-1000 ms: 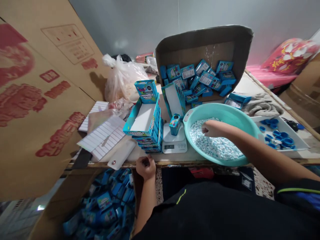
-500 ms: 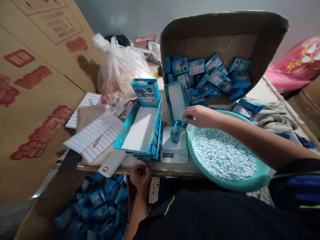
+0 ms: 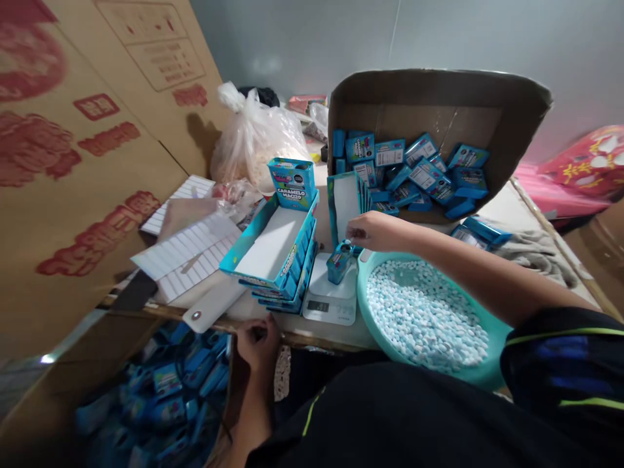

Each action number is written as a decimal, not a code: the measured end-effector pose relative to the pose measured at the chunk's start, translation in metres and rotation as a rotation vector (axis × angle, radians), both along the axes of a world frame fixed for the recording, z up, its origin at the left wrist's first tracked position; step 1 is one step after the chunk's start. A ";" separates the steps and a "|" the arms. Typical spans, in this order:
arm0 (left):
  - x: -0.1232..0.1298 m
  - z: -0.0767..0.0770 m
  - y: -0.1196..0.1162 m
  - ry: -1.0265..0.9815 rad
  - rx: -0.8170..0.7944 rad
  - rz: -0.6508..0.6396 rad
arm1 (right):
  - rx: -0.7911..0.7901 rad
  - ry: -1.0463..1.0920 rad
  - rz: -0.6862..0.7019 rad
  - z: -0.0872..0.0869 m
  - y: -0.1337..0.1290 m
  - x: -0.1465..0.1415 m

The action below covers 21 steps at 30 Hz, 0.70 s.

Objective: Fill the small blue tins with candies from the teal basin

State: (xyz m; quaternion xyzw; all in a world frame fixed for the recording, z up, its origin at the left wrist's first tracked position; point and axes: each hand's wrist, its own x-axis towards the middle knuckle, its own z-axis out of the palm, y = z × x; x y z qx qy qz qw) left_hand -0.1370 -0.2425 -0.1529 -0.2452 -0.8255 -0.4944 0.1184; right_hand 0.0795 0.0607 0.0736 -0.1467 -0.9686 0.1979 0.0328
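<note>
My right hand (image 3: 366,231) is closed in a pinch just above the open top of a small blue candy box (image 3: 340,263); whatever its fingertips hold is too small to make out. That box stands on a white digital scale (image 3: 330,311), whose digits I cannot read. At the table's front edge my left hand (image 3: 259,338) is loosely curled, with nothing visible in it. Beside the scale is a stack of blue display trays (image 3: 298,286), the top one lined in white with its printed header raised. A turquoise basin (image 3: 363,305) of small white and pale blue candies sits below my right forearm.
An open carton (image 3: 439,88) on its side holds several blue boxes. More boxes fill a carton (image 3: 160,396) below the table. A tied plastic bag (image 3: 263,130), paper sheets (image 3: 190,257), a white-handled tool (image 3: 212,311) and a grey cloth (image 3: 539,250) lie around. Large cardboard (image 3: 121,162) stands left.
My right hand has shifted from beside the small box to over its opening. My left hand stays curled at the table edge. The camera view has tilted and shifted slightly.
</note>
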 end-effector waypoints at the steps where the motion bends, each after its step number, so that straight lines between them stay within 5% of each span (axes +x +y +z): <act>1: 0.001 0.001 0.000 0.006 0.004 -0.006 | -0.009 0.008 -0.005 -0.001 -0.001 0.001; 15: 0.001 0.007 0.000 0.034 0.045 -0.047 | 0.011 0.097 0.022 -0.015 -0.010 0.000; 21: 0.002 0.011 0.002 0.069 0.050 -0.049 | 0.256 -0.005 0.023 0.001 -0.015 0.027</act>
